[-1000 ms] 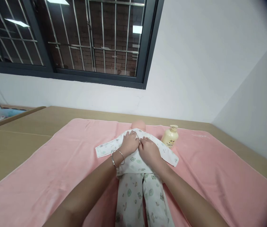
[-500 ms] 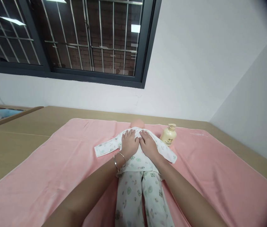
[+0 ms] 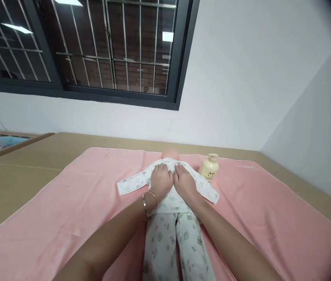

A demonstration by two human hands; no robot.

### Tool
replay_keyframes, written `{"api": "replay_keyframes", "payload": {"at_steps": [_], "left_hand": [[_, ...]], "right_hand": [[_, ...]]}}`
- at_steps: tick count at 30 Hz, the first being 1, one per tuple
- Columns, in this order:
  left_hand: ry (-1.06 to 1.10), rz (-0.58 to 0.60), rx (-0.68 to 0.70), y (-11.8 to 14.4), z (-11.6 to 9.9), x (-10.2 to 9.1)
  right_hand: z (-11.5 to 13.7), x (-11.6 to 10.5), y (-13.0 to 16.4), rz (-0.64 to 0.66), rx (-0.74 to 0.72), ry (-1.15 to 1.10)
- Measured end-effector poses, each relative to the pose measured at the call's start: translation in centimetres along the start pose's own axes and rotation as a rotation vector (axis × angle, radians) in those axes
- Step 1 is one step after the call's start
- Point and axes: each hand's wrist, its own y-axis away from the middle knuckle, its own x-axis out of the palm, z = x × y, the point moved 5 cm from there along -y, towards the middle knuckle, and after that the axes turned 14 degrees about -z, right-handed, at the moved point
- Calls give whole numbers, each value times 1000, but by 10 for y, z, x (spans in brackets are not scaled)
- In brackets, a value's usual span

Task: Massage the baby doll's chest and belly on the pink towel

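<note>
The doll (image 3: 170, 154) lies at the frame's centre, its torso partly hidden, its trousers (image 3: 160, 244) cut off at the lower edge. The left hand (image 3: 161, 180) and right hand (image 3: 185, 182) rest side by side on its shirt (image 3: 171, 202), fingers curled; whether they pinch cloth cannot be told. Right of centre, the pump bottle's (image 3: 208, 170) dark print is illegible, its contents indiscernible.

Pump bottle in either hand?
No, the left hand and right hand both rest on the patterned top, while the pump bottle stands on the pink blanket.
</note>
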Motion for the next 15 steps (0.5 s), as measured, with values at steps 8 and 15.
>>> {"api": "replay_keyframes", "payload": {"at_steps": [8,15], "left_hand": [[-45,174,70,1,-12,-3],[-50,355,-90,-5,-14,-19]], "right_hand": [[-8,9,-5,108,-14,-84],[3,2,-5,152,-32,-6]]}}
